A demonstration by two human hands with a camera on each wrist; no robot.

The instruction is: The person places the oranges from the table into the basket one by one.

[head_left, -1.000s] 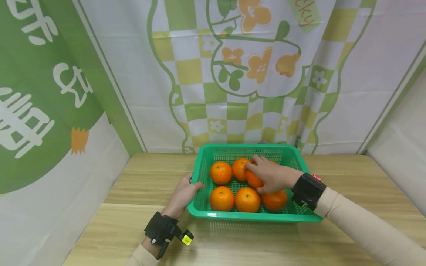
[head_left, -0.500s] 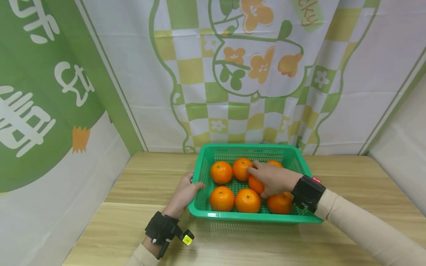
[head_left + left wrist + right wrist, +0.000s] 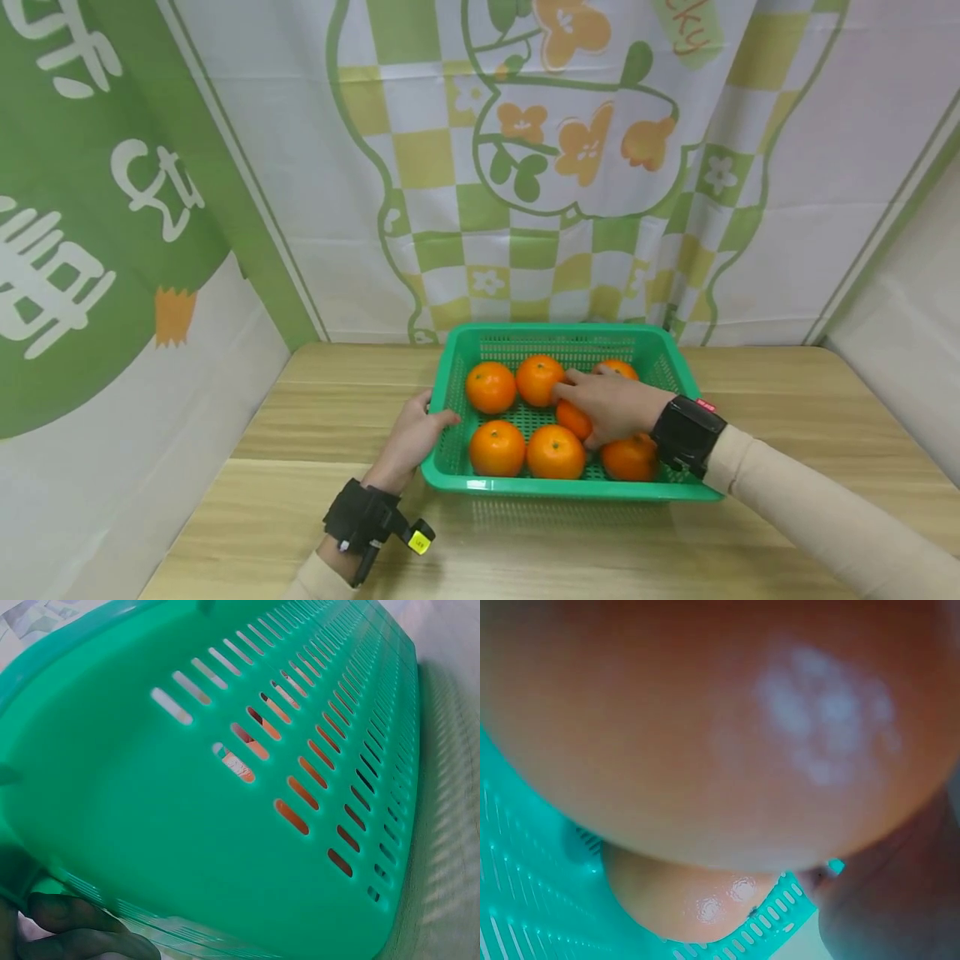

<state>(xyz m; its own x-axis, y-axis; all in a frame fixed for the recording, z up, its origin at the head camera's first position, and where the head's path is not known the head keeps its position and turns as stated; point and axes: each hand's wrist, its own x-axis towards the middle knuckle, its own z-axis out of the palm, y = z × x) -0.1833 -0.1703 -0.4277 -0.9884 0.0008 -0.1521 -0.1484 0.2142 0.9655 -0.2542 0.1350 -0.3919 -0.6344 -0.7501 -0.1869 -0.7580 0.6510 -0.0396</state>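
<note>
I am bracing the green basket (image 3: 450,454) on the tabletop (image 3: 262,500) with my left hand (image 3: 411,435), fingers curled over its left rim. My right hand (image 3: 609,406) is gripping one orange (image 3: 573,419) in the basket's middle. The lift should go straight up, clear of neighbouring oranges. Since the earlier frame, this hand is sitting lower, exposing the rear orange (image 3: 618,369).

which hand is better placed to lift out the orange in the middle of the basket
The right hand: it already lies over that orange inside the green basket, fingers curled on it. The left hand grips the basket's left rim outside, likely steadying it.
</note>
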